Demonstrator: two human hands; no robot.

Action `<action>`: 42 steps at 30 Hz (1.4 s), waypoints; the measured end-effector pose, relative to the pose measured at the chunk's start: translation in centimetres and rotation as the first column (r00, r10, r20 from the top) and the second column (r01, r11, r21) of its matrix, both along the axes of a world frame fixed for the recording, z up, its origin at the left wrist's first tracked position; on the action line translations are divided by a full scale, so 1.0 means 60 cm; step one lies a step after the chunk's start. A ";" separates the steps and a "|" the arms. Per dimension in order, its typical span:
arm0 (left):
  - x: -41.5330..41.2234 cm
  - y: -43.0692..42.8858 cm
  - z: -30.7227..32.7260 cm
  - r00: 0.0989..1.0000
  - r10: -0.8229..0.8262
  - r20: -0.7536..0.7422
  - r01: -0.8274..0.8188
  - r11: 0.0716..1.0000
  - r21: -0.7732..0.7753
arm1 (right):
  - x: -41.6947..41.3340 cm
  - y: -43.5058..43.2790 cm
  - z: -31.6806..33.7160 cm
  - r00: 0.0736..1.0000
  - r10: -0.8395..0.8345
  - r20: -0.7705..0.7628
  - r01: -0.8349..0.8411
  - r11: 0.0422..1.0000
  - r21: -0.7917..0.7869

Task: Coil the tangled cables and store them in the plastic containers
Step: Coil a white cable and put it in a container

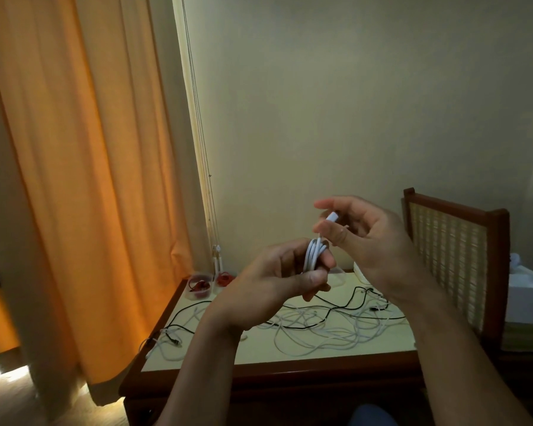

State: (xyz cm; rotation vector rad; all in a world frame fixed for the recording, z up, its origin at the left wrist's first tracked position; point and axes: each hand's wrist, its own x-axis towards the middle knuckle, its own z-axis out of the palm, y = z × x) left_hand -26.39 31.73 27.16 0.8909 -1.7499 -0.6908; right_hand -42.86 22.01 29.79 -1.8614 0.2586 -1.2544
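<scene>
**A:** Item one, and its holder?

**B:** White cable coil, several loops, gripped in the left hand. Fingers and thumb are curled round the bundle, which is raised above the tabletop. The loops stand roughly upright, long axis near vertical.

**A:** Item two?

**B:** Plug end of the same cable, pinched by the right hand between thumb and fingertips. It sits just above and slightly right of the coil, and only a short free run joins them.

**A:** What does the next move turn on?

**B:** In my judgement, that short run. The right hand is nearer the loose end and lies above the bundle, so the last turn would go down and round the loops, or be tucked in. Coiling of this cable looks almost finished.

**A:** Destination?

**B:** Plastic containers, far-left corner of the tabletop, beyond and left of both hands. The left hand is the nearer. At least one holds a red cable. I cannot tell whether a further clear container stands behind the left hand.

**A:** Remaining stock?

**B:** Tangled cables, white and black, spread across the tabletop below the hands, uncoiled.

**A:** Surroundings?

**B:** Cane-backed chair to the right, orange curtain to the left.
</scene>
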 end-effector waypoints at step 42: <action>-0.029 -0.031 -0.007 0.835 0.315 -0.452 -0.353 0.936 0.001 | 0.009 -0.009 -0.025 0.996 0.015 0.088 -0.020 0.998 0.054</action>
